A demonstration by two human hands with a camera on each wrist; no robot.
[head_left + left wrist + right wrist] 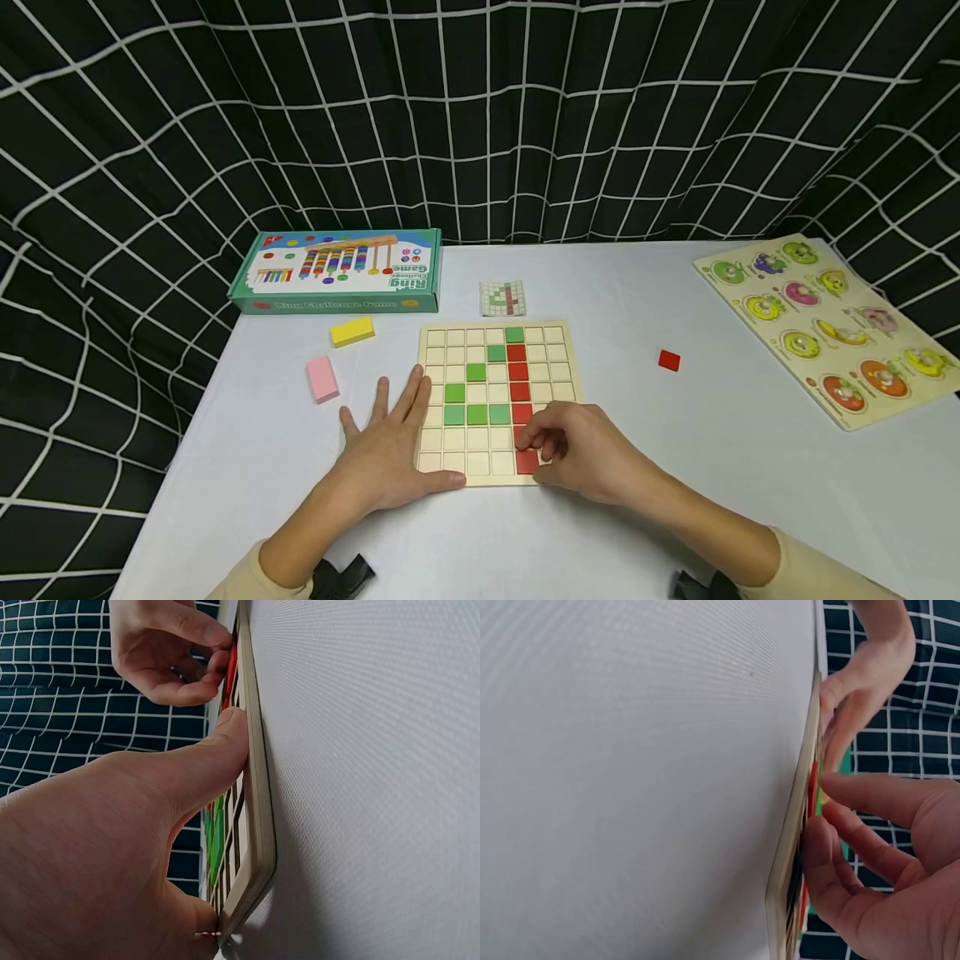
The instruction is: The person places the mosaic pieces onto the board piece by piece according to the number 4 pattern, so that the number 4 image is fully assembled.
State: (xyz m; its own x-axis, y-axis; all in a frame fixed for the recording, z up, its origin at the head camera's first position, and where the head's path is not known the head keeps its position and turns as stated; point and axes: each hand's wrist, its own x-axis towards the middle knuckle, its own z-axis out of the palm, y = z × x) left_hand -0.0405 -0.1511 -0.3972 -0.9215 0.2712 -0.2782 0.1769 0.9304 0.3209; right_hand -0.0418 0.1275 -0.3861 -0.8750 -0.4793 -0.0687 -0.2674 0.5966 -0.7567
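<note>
A wooden grid board lies on the table, bearing green tiles in a stepped pattern and a column of red tiles. My left hand is spread along the board's left edge, thumb on its near edge. At the column's near end my right hand has thumb and fingertips bent around the lowest red tile, which sits in the bottom row. In the right wrist view, that hand's fingertips are right at a red tile. The right hand hides some cells.
A small pattern card lies beyond the board. A loose red tile is to the right, near a fruit puzzle board. Pink and yellow blocks lie left, before a game box.
</note>
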